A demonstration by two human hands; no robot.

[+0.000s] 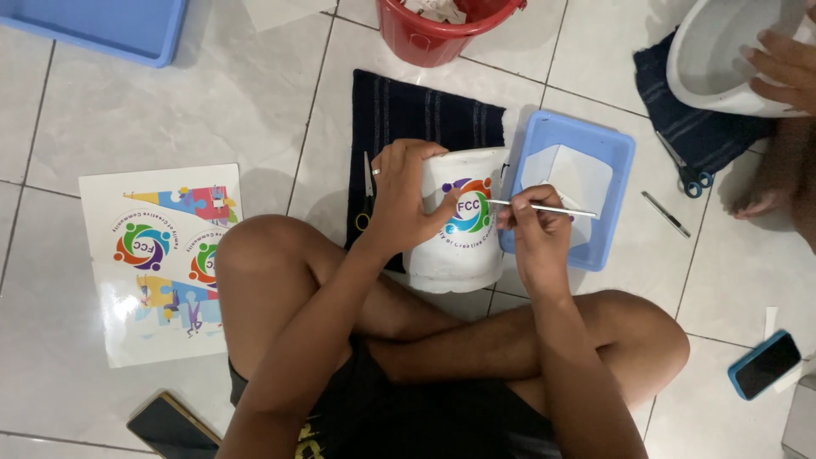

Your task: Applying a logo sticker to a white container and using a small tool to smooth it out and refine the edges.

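Bucket [459, 221] on its side, mouth away | left hand [404, 200] steadies | right hand [531, 229] holds thin tool [548, 208]

Behind our left hand [406, 200] most of the scissors [366, 197] on the dark towel [425, 110] are hidden, and the white pot [463, 221] covers that towel's middle. Above the towel, the red bucket [442, 30] is cut by the top edge; far right, another person's hand [786, 68] and white bowl [722, 59] run off frame
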